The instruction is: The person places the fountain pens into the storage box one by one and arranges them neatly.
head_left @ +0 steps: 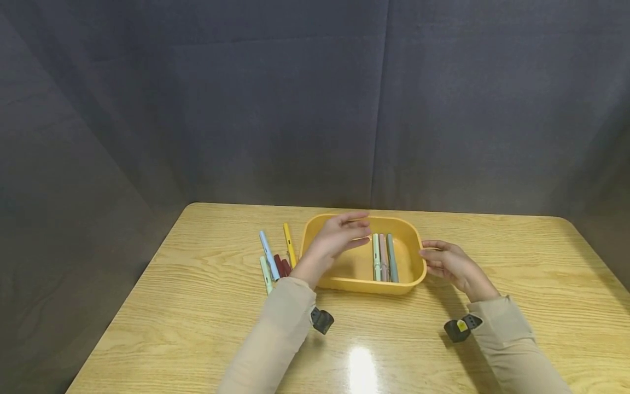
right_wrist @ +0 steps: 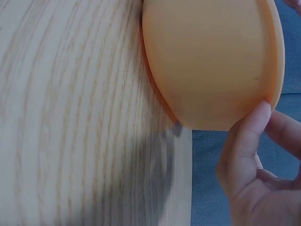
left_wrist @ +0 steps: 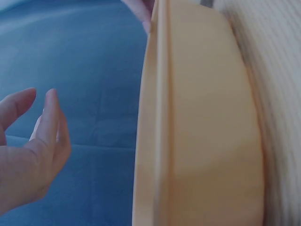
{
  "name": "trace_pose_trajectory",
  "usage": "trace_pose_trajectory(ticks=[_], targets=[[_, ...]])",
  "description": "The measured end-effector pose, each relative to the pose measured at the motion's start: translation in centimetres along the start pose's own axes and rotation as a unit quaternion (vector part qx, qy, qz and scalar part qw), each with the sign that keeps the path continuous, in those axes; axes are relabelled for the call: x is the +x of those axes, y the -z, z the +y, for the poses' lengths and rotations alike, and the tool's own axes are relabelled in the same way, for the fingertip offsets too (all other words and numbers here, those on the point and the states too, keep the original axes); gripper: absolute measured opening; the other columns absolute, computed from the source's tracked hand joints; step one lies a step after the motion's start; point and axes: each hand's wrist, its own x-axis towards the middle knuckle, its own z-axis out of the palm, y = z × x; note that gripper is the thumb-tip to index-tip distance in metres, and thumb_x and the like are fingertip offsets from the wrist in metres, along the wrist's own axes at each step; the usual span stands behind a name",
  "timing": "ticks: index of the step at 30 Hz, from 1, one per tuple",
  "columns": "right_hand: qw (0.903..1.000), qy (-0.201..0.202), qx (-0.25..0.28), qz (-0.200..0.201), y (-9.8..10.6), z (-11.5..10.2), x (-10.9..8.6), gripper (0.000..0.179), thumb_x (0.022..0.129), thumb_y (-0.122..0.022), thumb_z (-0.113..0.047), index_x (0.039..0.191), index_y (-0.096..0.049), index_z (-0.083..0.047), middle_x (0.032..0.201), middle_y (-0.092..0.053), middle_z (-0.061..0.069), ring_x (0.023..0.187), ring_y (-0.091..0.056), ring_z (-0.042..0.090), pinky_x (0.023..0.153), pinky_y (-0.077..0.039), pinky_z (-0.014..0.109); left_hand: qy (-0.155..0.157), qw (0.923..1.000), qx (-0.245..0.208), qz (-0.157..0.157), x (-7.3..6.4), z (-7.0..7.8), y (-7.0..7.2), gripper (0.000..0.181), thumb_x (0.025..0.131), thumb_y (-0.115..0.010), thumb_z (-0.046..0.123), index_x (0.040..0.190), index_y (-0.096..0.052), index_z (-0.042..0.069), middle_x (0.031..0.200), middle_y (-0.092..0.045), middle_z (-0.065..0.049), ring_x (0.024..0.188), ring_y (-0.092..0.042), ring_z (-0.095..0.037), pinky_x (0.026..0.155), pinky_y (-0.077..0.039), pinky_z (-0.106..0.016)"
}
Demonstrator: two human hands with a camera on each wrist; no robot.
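Note:
A yellow plastic tray (head_left: 354,285) stands on the table. Side by side in its right part lie a pale green pen (head_left: 376,257), a mauve pen (head_left: 383,257) and a grey-green pen (head_left: 392,258). Over the tray's left part my left hand (head_left: 334,238) hovers with loosely bent fingers, holding nothing; the left wrist view shows the hand (left_wrist: 35,150) apart from the tray wall (left_wrist: 211,108). At the right end, my right hand (head_left: 453,265) pinches the tray's rim between its digits, seen closer in the right wrist view (right_wrist: 254,165).
Left of the tray lie a light blue pen (head_left: 268,253), a yellow pen (head_left: 289,243), dark red pens (head_left: 279,266) and another pale green pen (head_left: 266,273), partly behind the left forearm. A dark cloth (head_left: 295,120) hangs behind the wooden table (head_left: 197,306).

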Motion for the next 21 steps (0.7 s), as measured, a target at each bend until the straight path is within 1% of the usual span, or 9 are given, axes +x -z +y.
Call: trace_pose_trajectory(ticks=[3, 6, 9, 13, 16, 21], targets=[[1.0000, 0.000, -0.007, 0.001, -0.1, 0.0, 0.0, 0.051, 0.097, -0.053, -0.013, 0.137, -0.030, 0.007, 0.081, -0.064, -0.013, 0.071, -0.064, 0.000, 0.066, -0.057, 0.013, -0.005, 1.0000, 0.005, 0.004, -0.5, 0.5, 0.7, 0.045, 0.091, -0.059, -0.003, 0.134, -0.052, 0.004, 0.125, -0.056, -0.015, 0.110, -0.059, -0.024, 0.100, -0.053, -0.037], [0.9999, -0.003, -0.015, 0.005, -0.1, 0.0, -0.1, 0.052, 0.097, -0.053, -0.014, 0.138, -0.029, 0.007, 0.082, -0.064, -0.013, 0.072, -0.064, 0.000, 0.067, -0.057, 0.013, -0.009, 0.9998, 0.012, 0.011, -1.1, 0.8, 1.5, 0.045, 0.091, -0.059, -0.001, 0.135, -0.051, 0.006, 0.128, -0.056, -0.015, 0.118, -0.057, -0.029, 0.100, -0.053, -0.036], [0.9999, -0.004, -0.010, 0.005, -0.2, 0.0, -0.2, 0.053, 0.097, -0.053, -0.013, 0.138, -0.028, 0.008, 0.082, -0.063, -0.012, 0.072, -0.064, 0.000, 0.067, -0.057, 0.013, -0.014, 0.9995, 0.022, 0.018, -1.4, 0.8, 2.6, 0.046, 0.091, -0.060, 0.000, 0.136, -0.050, 0.007, 0.130, -0.054, -0.015, 0.122, -0.054, -0.031, 0.100, -0.053, -0.035], [1.0000, -0.005, -0.005, 0.006, -0.3, -0.1, -0.3, 0.054, 0.097, -0.052, -0.013, 0.139, -0.027, 0.008, 0.081, -0.064, -0.012, 0.072, -0.064, 0.000, 0.066, -0.057, 0.013, -0.020, 0.9989, 0.036, 0.022, -1.7, 0.7, 3.9, 0.048, 0.092, -0.059, 0.001, 0.138, -0.048, 0.006, 0.133, -0.052, -0.016, 0.124, -0.052, -0.032, 0.101, -0.052, -0.035], [1.0000, -0.005, -0.005, 0.006, -0.5, -0.3, -0.2, 0.054, 0.097, -0.052, -0.013, 0.139, -0.027, 0.008, 0.080, -0.064, -0.012, 0.071, -0.064, 0.000, 0.065, -0.056, 0.013, -0.017, 0.9986, 0.040, 0.028, -2.0, 0.6, 4.8, 0.048, 0.092, -0.059, 0.002, 0.138, -0.047, 0.007, 0.135, -0.051, -0.015, 0.126, -0.051, -0.032, 0.102, -0.052, -0.035], [1.0000, -0.005, -0.002, 0.005, -0.7, -0.3, -0.1, 0.049, 0.097, -0.053, -0.013, 0.136, -0.030, 0.006, 0.079, -0.064, -0.012, 0.070, -0.064, 0.000, 0.065, -0.056, 0.013, -0.013, 0.9983, 0.036, 0.043, -2.4, 0.5, 6.2, 0.049, 0.092, -0.058, 0.001, 0.139, -0.046, 0.008, 0.137, -0.049, -0.016, 0.128, -0.050, -0.033, 0.103, -0.051, -0.034]])
